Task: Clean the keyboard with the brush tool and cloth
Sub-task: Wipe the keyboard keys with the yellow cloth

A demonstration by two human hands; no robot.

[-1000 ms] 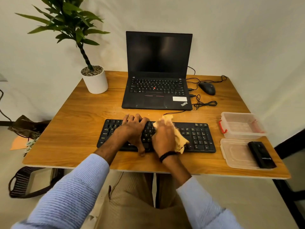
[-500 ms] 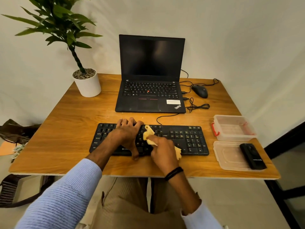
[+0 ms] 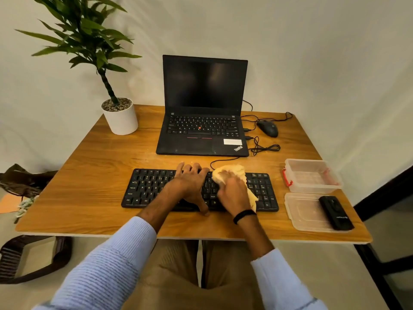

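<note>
Since a moment ago the right hand (image 3: 233, 191) carries the soft, limp cloth (image 3: 230, 173) (best bunched in the palm) rightward along the keyboard (image 3: 147, 186), gripping it, while the left hand (image 3: 190, 186) lies flat, fingers spread, bracing the light board.

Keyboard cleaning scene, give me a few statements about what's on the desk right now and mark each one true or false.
1. The right hand presses a yellow cloth onto the keyboard. True.
2. The left hand is lifted clear of the keyboard. False: it rests flat on the keys, beside the cloth.
3. The laptop lid is closed. False: it stands open, with a dark screen.
4. A black device lies on the flat plastic lid at the desk's right edge. True.
5. The potted plant stands right of the laptop. False: it stands to its left; the mouse is on the right.
</note>
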